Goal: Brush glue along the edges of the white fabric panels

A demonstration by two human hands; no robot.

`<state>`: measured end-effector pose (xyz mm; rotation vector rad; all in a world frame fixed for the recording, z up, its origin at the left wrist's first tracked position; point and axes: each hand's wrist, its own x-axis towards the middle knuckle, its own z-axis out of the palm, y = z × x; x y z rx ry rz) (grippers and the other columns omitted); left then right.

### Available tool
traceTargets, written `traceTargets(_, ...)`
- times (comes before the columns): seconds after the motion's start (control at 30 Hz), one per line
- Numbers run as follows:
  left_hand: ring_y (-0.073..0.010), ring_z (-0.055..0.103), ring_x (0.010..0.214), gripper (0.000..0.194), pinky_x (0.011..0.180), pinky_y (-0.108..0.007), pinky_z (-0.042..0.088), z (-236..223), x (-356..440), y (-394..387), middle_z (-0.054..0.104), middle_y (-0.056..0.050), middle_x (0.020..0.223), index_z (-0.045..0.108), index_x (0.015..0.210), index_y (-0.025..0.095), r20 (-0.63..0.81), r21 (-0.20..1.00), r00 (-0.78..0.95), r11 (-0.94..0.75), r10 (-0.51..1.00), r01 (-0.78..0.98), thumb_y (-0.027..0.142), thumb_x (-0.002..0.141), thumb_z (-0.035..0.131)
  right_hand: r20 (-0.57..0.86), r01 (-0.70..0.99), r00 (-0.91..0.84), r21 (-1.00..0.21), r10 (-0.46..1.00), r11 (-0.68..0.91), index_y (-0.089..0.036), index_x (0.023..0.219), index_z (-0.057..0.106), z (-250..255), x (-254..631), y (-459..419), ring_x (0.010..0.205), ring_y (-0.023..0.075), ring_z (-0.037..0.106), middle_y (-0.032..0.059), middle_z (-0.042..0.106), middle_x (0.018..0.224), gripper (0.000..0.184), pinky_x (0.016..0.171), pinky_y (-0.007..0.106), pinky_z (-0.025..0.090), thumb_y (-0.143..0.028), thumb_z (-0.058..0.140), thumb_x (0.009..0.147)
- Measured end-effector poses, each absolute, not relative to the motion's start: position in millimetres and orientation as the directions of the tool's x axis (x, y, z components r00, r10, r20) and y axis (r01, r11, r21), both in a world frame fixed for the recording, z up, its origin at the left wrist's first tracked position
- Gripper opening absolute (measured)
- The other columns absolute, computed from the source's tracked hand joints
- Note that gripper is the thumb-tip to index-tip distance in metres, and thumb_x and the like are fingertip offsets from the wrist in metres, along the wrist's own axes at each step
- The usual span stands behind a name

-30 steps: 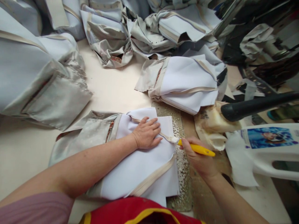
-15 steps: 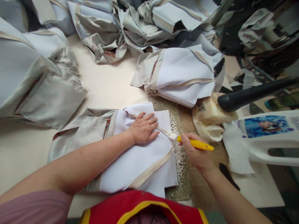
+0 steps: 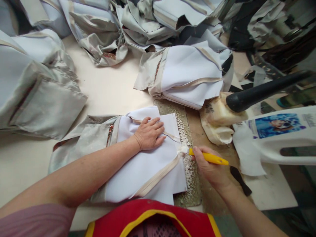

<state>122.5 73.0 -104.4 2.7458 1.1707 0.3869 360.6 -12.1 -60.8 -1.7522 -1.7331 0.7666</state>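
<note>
My left hand [image 3: 148, 133] lies flat on a folded white fabric panel [image 3: 145, 171], fingers spread and holding nothing. A beige trim tape [image 3: 158, 176] runs along the panel's edge. My right hand [image 3: 208, 168] grips a yellow-handled tool [image 3: 209, 158], its tip hidden in white powder [image 3: 184, 149] at the panel's corner. More of that powder lies scattered on a speckled board [image 3: 190, 184] under the fabric's right edge. Grey satin lining [image 3: 81, 143] extends from the panel to the left.
Heaps of folded grey and white garment pieces [image 3: 182, 70] crowd the cream table [image 3: 103, 89] ahead and left. To the right are a black handle [image 3: 256, 90], a worn cream block [image 3: 217, 115], a cut white plastic jug [image 3: 276, 138] and a small black object [image 3: 240, 180].
The view has drifted, shifting everything up and left in frame. My right hand has moved the tool tip slightly toward me along the fabric edge, and more white powder shows. My left hand stays flat.
</note>
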Motion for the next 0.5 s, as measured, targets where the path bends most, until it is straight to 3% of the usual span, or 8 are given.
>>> traceTargets(0.5, -0.0278, 0.043, 0.120, 0.037, 0.097, -0.048, 0.022, -105.5, 124.5, 72.5, 0.060, -0.007, 0.120, 0.062, 0.108, 0.020, 0.166, 0.237, 0.658, -0.677, 0.735, 0.696, 0.042, 0.087, 0.040, -0.171, 0.664, 0.063, -0.728, 0.983, -0.170, -0.021, 0.058, 0.050, -63.7, 357.5, -63.7, 0.052, 0.0141, 0.051, -0.0018, 0.053, 0.052, 0.037, 0.056, 0.027, 0.038, -0.039, 0.041, 0.089)
